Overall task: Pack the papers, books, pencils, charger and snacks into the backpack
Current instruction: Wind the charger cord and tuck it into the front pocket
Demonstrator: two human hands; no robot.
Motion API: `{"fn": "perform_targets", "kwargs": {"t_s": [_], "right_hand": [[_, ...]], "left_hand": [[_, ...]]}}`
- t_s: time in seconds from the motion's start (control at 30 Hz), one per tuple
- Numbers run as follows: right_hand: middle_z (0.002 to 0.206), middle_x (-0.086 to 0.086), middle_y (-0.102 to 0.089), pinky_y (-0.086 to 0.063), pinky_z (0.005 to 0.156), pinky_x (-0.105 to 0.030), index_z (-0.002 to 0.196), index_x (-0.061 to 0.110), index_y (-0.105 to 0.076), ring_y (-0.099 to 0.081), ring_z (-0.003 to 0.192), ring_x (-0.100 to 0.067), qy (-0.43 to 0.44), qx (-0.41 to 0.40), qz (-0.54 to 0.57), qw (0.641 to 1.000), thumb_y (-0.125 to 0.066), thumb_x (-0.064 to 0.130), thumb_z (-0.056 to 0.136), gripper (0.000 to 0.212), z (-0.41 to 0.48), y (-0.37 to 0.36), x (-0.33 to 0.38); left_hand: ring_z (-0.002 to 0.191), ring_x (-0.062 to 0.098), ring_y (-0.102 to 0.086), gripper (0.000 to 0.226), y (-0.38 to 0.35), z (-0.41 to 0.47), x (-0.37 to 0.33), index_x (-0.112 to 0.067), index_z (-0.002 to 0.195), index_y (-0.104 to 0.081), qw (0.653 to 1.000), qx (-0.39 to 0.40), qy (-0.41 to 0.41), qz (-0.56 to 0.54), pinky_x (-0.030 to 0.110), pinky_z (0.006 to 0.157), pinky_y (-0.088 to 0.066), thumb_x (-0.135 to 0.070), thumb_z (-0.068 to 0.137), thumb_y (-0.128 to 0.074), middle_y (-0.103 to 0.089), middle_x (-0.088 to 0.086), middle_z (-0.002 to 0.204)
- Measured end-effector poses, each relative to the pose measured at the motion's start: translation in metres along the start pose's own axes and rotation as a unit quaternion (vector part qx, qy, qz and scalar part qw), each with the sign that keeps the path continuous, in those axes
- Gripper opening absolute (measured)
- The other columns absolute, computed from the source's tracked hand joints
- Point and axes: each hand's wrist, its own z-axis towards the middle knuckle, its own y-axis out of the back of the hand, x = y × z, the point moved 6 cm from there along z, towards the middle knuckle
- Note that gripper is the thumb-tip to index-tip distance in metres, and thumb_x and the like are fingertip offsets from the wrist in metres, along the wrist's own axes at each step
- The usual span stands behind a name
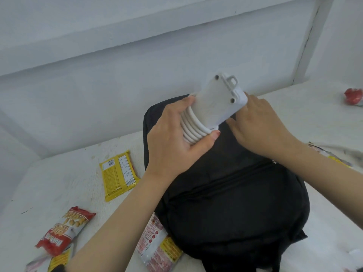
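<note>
Beside the near left edge of the black backpack [235, 203], a red-and-white snack packet [62, 230] lies on the white table [59, 183]. A yellow packet [117, 173] lies farther along the same side. Above the backpack's far part, the left hand [170, 138] grasps the white charger [218, 103] around its wound cable. The right hand [259, 126] touches the charger's right edge; I cannot tell whether it grips.
</note>
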Motion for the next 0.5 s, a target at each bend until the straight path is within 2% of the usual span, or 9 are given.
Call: {"fn": "perform_targets", "kwargs": {"t_s": [0.1,0.17,0.23,0.3,0.4,0.5], "right_hand": [[0.086,-0.02,-0.051,-0.03,0.057,-0.033,0.112,0.008,-0.044,-0.041,0.063,-0.029,-0.061,-0.032,-0.018,0.997,-0.06,0.001,0.081,0.036,-0.008,-0.003,-0.008],[0.076,-0.015,-0.044,-0.027,0.056,-0.033,0.12,0.02,-0.036,-0.036,0.06,-0.026,-0.096,-0.04,-0.009,0.995,-0.055,-0.001,0.084,0.047,-0.01,-0.004,-0.013],[0.07,-0.008,-0.035,-0.025,0.055,-0.033,0.127,0.023,-0.037,-0.033,0.057,-0.024,-0.116,-0.037,-0.007,0.993,-0.05,-0.003,0.086,0.05,-0.01,-0.006,-0.019],[0.069,-0.007,-0.039,-0.029,0.054,-0.034,0.128,0.015,-0.042,-0.038,0.058,-0.028,-0.136,-0.028,0.04,0.99,-0.044,0.0,0.091,0.039,-0.011,-0.007,-0.024],[0.074,-0.013,-0.05,-0.034,0.056,-0.038,0.108,0.003,-0.044,-0.047,0.065,-0.03,-0.173,-0.026,0.178,0.968,-0.039,0.009,0.098,0.013,-0.014,-0.007,-0.031],[0.081,-0.012,-0.051,-0.04,0.063,-0.039,0.105,0.005,-0.051,-0.049,0.073,-0.032,-0.142,-0.057,0.159,0.975,-0.043,0.013,0.098,0.013,-0.017,-0.001,-0.03]], "left_hand": [[0.09,0.001,-0.052,0.066,-0.001,0.002,0.004,-0.028,0.121,-0.033,1.0,0.004,0.025,0.006,0.012,0.068,-0.044,-0.06,0.072,-0.061,-0.045,-0.017,0.111],[0.089,0.002,-0.053,0.065,-0.001,0.003,0.006,-0.028,0.121,-0.033,0.999,0.003,0.034,0.015,0.013,0.068,-0.045,-0.061,0.072,-0.06,-0.047,-0.017,0.111],[0.089,0.003,-0.054,0.064,-0.001,0.004,0.007,-0.029,0.121,-0.033,0.999,0.0,0.042,0.015,0.01,0.068,-0.043,-0.062,0.072,-0.059,-0.05,-0.014,0.111],[0.089,0.003,-0.054,0.064,-0.001,0.006,0.008,-0.029,0.12,-0.033,0.999,-0.004,0.049,0.014,0.005,0.069,-0.037,-0.062,0.072,-0.059,-0.055,-0.01,0.114],[0.091,0.003,-0.053,0.065,-0.002,0.01,0.011,-0.029,0.121,-0.033,0.998,-0.005,0.055,0.026,0.005,0.069,-0.036,-0.063,0.072,-0.059,-0.057,-0.005,0.117],[0.091,0.005,-0.054,0.067,-0.004,0.015,0.016,-0.029,0.122,-0.036,0.996,-0.006,0.072,0.045,0.015,0.069,-0.04,-0.065,0.071,-0.061,-0.057,-0.006,0.117]]}}
